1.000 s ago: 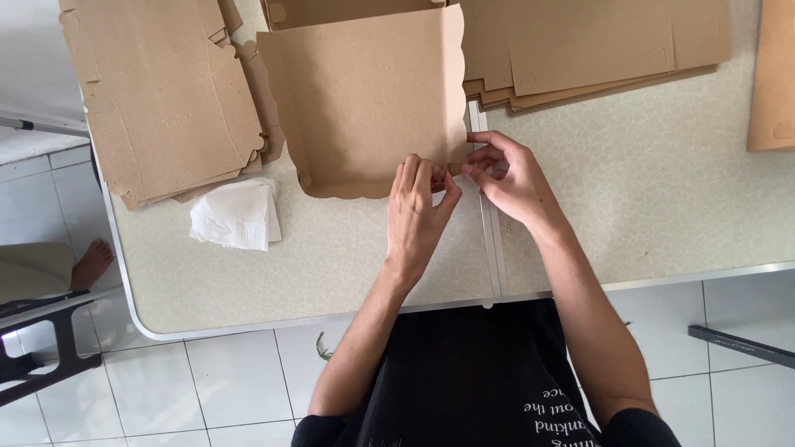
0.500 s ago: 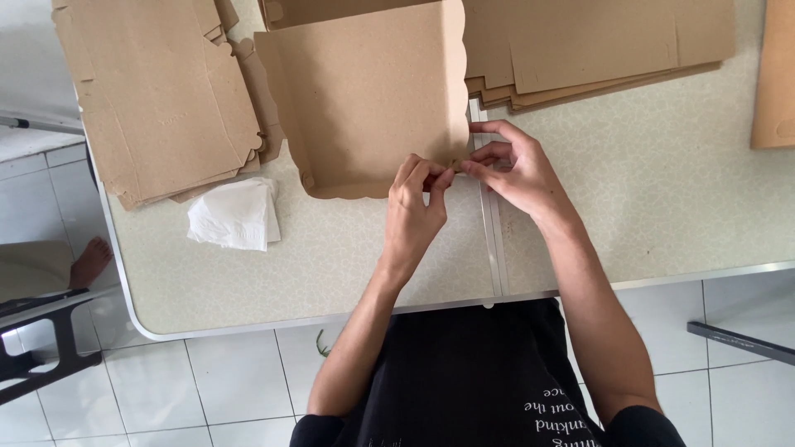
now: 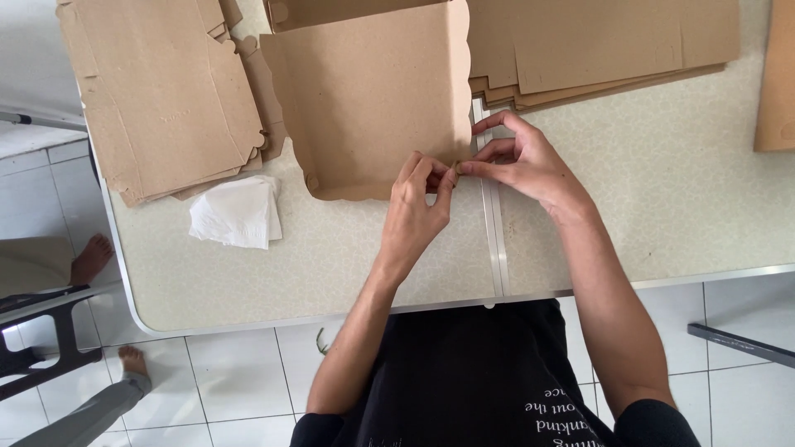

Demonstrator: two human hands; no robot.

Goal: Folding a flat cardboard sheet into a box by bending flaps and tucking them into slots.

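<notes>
- Head view, looking straight down on a pale speckled tabletop with a metal seam strip running toward the person.
- Box: brown cardboard, partly folded, lies open on the tabletop at centre, side walls raised, scalloped edge along the near and right sides.
- Left hand: at the box's near right corner. Thumb and forefinger pressed together, pinching the small cardboard tab at that corner; the other fingers are curled beside them.
- Right hand: on the other side of the same corner, touching it. Thumb and forefinger pinch the tab from the right; the remaining fingers are spread and arched above, the topmost touching the box's right edge.
- The fingertips of both hands meet at the corner, just over the seam strip.
- Left stack: flat brown cardboard blanks, at the far left of the tabletop, overlapping each other, near the box's left wall.
- Right stack: more flat blanks at the far side, right of the box; its near edge sits just beyond the right hand.
- Tissue: white, crumpled, lies on the tabletop just below the left stack, left of the box, well apart from the hands.
- One more cardboard piece at the right picture edge, cut off.
- Floor: white tiles. Another person's bare feet show at the left, beside a dark chair frame.
</notes>
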